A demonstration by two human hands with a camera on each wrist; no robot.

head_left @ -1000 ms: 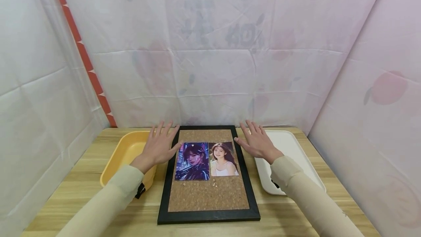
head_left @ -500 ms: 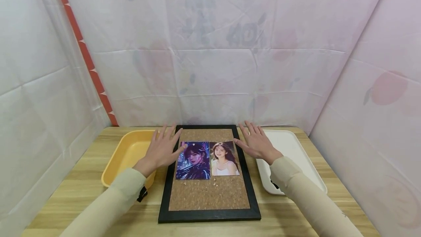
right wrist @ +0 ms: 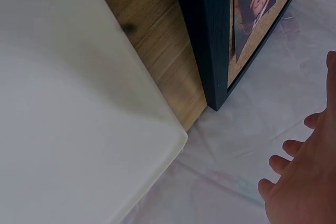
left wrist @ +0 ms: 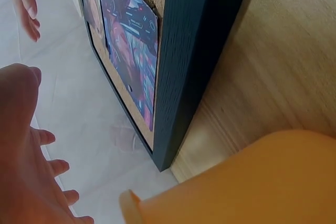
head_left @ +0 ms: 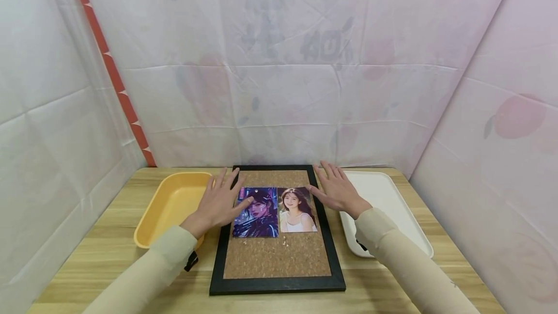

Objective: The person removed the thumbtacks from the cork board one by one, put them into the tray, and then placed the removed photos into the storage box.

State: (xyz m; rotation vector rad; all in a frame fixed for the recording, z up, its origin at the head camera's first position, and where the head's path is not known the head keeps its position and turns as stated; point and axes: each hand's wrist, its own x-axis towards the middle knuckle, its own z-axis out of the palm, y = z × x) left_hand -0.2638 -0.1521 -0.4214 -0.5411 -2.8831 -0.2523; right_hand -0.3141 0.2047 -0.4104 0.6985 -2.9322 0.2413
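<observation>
A cork board [head_left: 277, 261] with a black frame [head_left: 279, 285] lies on the table. On it are a purple and blue illustrated picture [head_left: 261, 224], with a small pale pin [head_left: 256, 191] near its top edge, and a portrait photo [head_left: 298, 222] to its right. My left hand [head_left: 216, 205] hovers, fingers spread, over the board's left side; its thumb overlaps the illustrated picture in the head view. Above the right side of the frame is my right hand [head_left: 341, 192], fingers extended. In the wrist views, the left hand [left wrist: 26, 156] and right hand [right wrist: 307, 171] hold nothing and appear clear of the board.
To the left stands a yellow tray [head_left: 174, 202], partly behind the left arm. A white tray [head_left: 394, 197] is at the right, partly covered by the right arm. Tiny pale bits [head_left: 285, 241] lie on the cork below the pictures. A fabric backdrop [head_left: 279, 101] encloses the wooden table [head_left: 104, 246].
My left hand has shifted right and slightly nearer, so its thumb now overlaps the illustrated picture. The right hand has drifted slightly left. Board, pictures and trays stay in place.
</observation>
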